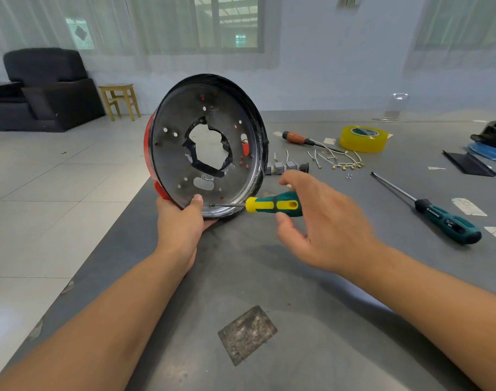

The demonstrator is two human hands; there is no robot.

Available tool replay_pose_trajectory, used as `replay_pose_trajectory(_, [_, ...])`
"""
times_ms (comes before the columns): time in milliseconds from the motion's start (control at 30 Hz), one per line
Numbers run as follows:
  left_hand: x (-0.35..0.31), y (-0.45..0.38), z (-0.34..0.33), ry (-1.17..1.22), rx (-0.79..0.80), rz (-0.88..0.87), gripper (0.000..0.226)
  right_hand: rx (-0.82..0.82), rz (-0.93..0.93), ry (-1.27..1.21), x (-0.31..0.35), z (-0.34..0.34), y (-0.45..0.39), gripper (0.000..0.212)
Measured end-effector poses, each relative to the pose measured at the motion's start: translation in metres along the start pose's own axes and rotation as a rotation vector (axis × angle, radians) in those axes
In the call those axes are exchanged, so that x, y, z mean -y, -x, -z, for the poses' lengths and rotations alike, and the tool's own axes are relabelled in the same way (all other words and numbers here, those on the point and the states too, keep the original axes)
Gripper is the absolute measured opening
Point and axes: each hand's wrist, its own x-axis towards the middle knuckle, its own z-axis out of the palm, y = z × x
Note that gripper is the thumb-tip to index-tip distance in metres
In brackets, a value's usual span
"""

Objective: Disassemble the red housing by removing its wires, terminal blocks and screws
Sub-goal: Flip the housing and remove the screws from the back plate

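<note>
No readable writing anywhere as far as I can see. There's a small pale logo on the handle of the long screwdriver (449,221) lying off to the right, and some print on the green core of the yellow tape roll (364,138), but both are way too blurry to make out.

The red housing (206,145) is stood up on its edge at the left side of the grey table (269,277), open metal inside facing the camera, red shell showing along its left rim. Left hand (182,221) grips it from underneath, thumb hooked over the bottom rim onto the inner plate. Right hand (317,218) pinches the short green and yellow screwdriver (272,206) between thumb and fingertips, remaining fingers loosely spread. Its tip sits on a screw (212,205) low on the inner plate, just beside the left thumb.

Behind the housing, the terminal blocks (283,166) and pulled wires (337,160) lie on the table, with a wooden-handled tool (294,137) near them.
</note>
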Motion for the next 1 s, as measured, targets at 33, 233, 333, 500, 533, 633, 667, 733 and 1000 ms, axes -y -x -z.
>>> replay_pose_trajectory(33, [0.000, 0.000, 0.000, -0.002, -0.001, 0.003, 0.042, -0.006, -0.042, 0.076, 0.000, 0.000, -0.002, 0.041])
replay_pose_trajectory(233, [-0.002, 0.002, 0.000, -0.014, -0.009, 0.012, 0.042, 0.011, -0.004, -0.084, -0.006, -0.004, -0.001, 0.035])
replay_pose_trajectory(333, [-0.002, 0.002, 0.000, -0.008, -0.021, 0.026, 0.039, 0.019, 0.027, -0.180, -0.009, -0.001, 0.002, 0.044])
replay_pose_trajectory(500, [-0.002, 0.002, 0.000, -0.005, -0.026, 0.029, 0.038, -0.051, -0.108, 0.077, -0.011, -0.006, -0.003, 0.038])
replay_pose_trajectory(533, [-0.002, 0.002, 0.000, -0.003, -0.024, 0.029, 0.039, -0.051, -0.071, 0.019, -0.012, -0.007, -0.003, 0.037])
replay_pose_trajectory(633, [-0.002, 0.002, 0.000, 0.024, -0.035, 0.025, 0.040, -0.016, 0.053, -0.234, -0.012, -0.010, 0.004, 0.043])
replay_pose_trajectory(667, [-0.002, 0.002, 0.001, 0.031, -0.038, 0.023, 0.039, -0.008, 0.017, -0.327, -0.012, -0.010, 0.006, 0.046])
replay_pose_trajectory(733, [-0.002, 0.002, 0.001, 0.029, -0.037, 0.022, 0.036, -0.009, -0.119, -0.443, -0.009, -0.011, 0.007, 0.047])
replay_pose_trajectory(1000, [-0.002, 0.003, 0.000, 0.014, -0.028, 0.024, 0.039, 0.017, -0.124, -0.159, -0.017, -0.011, 0.004, 0.040])
